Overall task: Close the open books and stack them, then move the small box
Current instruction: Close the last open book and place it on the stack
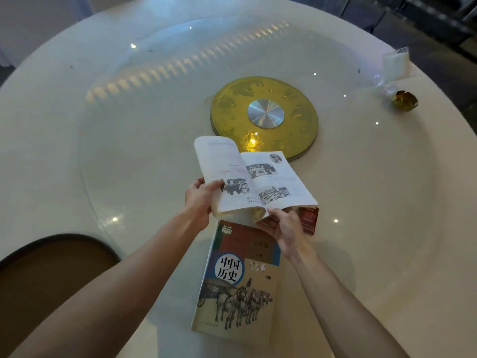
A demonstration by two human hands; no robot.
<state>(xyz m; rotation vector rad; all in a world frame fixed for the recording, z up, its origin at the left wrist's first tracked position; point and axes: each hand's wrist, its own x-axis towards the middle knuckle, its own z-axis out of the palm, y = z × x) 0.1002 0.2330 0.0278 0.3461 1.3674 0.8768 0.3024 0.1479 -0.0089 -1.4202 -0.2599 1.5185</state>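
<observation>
Both my hands, left hand [200, 196] & right hand [282, 227], gripped the open book [251, 177] nr the table's near edge; best fold it shut squarely over the closed book [238, 282].

A single head-worn wide-angle view looks forward and steeply down from above the near edge of a round white table [387, 228]. Both forearms reach away from the lens into the lower middle, so the left hand [200, 200] and right hand [284, 228] sit close below it. The gold turntable hub [263, 117] lies near the centre, farther off. Lens distortion bends the table rim into a strong arc; a chair back [51, 267] fills the lower left corner
</observation>
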